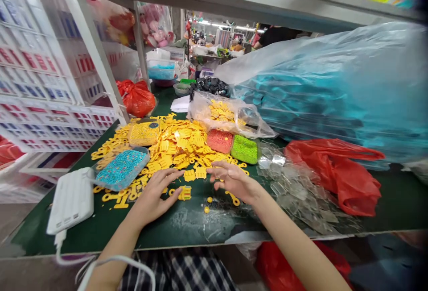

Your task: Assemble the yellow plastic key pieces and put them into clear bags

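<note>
My left hand (152,195) lies palm down with fingers apart, at the front edge of a heap of flat yellow plastic pieces (180,150). A small yellow piece studded with beads (185,193) sits just beyond its fingertips. My right hand (234,181) is spread over the green table mat (187,224), its fingertips close to several yellow pieces (200,172). Neither hand holds anything. Behind the heap are trays of blue beads (122,169), yellow beads (144,133), red beads (220,141) and green beads (245,149).
A white power bank (71,200) with a cable lies at the left. Clear plastic pieces (294,188) and a red bag (334,170) lie to the right. Behind are a clear bag of yellow pieces (224,112) and a large blue-tinted bag (334,85), under a metal shelf.
</note>
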A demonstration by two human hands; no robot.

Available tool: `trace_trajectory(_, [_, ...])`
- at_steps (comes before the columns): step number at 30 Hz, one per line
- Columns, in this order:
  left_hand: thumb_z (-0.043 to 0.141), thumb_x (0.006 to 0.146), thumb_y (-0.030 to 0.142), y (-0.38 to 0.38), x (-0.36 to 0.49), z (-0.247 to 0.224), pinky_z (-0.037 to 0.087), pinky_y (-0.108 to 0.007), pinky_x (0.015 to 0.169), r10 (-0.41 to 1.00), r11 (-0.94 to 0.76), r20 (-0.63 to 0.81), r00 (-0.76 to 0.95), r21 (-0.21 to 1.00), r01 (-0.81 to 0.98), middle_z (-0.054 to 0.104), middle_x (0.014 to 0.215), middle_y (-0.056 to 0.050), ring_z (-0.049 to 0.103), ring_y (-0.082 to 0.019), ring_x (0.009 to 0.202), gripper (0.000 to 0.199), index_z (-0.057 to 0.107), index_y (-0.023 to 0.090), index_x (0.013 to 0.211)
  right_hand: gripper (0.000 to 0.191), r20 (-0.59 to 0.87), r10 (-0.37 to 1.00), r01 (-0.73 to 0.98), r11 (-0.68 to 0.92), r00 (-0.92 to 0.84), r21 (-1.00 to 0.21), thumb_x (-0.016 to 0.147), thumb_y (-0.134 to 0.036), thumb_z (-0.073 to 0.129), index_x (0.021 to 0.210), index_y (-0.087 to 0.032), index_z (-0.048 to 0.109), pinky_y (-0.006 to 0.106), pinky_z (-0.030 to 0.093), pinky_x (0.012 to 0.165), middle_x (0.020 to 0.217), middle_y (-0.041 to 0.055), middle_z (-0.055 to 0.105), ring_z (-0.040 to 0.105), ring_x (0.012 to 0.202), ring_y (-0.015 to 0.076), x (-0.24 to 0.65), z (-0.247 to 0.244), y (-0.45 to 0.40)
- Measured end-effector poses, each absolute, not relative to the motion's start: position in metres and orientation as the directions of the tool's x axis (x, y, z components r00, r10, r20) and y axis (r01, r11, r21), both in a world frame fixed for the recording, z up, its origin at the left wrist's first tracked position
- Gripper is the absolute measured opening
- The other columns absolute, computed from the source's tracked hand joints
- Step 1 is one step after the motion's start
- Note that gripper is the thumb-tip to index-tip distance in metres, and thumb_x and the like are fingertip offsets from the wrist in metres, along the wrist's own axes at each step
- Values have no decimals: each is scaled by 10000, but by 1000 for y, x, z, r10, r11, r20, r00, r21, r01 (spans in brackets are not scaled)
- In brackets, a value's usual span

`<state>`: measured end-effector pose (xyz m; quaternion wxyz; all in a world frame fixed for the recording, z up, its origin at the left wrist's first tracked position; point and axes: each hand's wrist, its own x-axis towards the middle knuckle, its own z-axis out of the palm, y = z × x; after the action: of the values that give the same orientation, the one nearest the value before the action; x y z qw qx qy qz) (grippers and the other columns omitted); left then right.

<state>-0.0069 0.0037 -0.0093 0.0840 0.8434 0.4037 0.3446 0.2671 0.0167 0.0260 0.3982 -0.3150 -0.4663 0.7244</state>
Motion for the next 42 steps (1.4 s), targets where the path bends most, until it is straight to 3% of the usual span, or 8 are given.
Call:
trace_trajectory(3, [586, 926, 380, 0, -8, -11, 480, -424, 990, 761, -639, 500, 414, 465, 613, 591, 1281, -110, 562, -261, 1173, 470, 489, 267, 1373, 537, -99, 714, -319, -426, -693, -847, 621, -473, 802, 1069, -207, 673, 292, 481, 705, 1159, 135, 702, 646, 867, 185, 242, 15, 19])
trace_trajectory(8, [723, 784, 551, -6, -6, -9, 459, -458, 1018, 714, -700, 498, 492, 513, 496, 593, 1298, -128, 547, -294, 1199, 740, 447, 272, 1411, 547, -101, 518, -202, -495, -849, -845, 630, -441, 823, 1088, -173, 690, 260, 462, 704, 1055, 123, 735, 661, 842, 167, 228, 2, 24])
trace_trajectory(15, [655, 881, 453, -7, 7, -5, 476, -385, 936, 645, -764, 501, 577, 437, 475, 679, 1126, -95, 604, -240, 1067, 505, 552, 228, 1321, 451, -235, 525, -40, -460, -818, -887, 697, -458, 796, 1032, -163, 728, 205, 470, 565, 956, 104, 749, 670, 752, 145, 223, 0, 17])
trace_trajectory(21, [635, 902, 413, -2, 4, -6, 462, -378, 925, 654, -753, 482, 583, 340, 563, 687, 1118, -94, 598, -235, 1045, 460, 572, 198, 1305, 457, -218, 718, -44, -326, -661, -944, 784, -572, 682, 906, -133, 724, 192, 440, 436, 825, 98, 737, 658, 636, 142, 212, -3, 11])
trace_trajectory(27, [621, 916, 388, -2, 4, -5, 458, -362, 918, 654, -751, 479, 585, 317, 580, 690, 1098, -76, 587, -222, 1035, 395, 599, 214, 1270, 467, -206, 782, 19, -240, -588, -970, 714, -619, 714, 801, -168, 632, 171, 366, 372, 766, 46, 708, 607, 549, 111, 204, -7, 8])
trace_trajectory(34, [601, 936, 364, -4, 9, -2, 465, -344, 888, 621, -779, 528, 579, 330, 534, 692, 1037, -73, 592, -210, 990, 339, 619, 211, 1238, 487, -10, 880, 94, 39, -475, -995, 830, -664, 565, 814, -181, 617, 234, 407, 506, 692, 4, 605, 481, 545, 104, 199, -7, -1])
trace_trajectory(42, [620, 911, 447, -4, 1, -3, 470, -369, 915, 645, -761, 528, 553, 378, 527, 683, 1067, -82, 583, -221, 1025, 371, 640, 221, 1205, 556, 202, 846, 416, 434, -494, -799, 1001, -592, 204, 664, -211, 428, 255, 332, 564, 618, -6, 498, 468, 573, 132, 208, -1, -4])
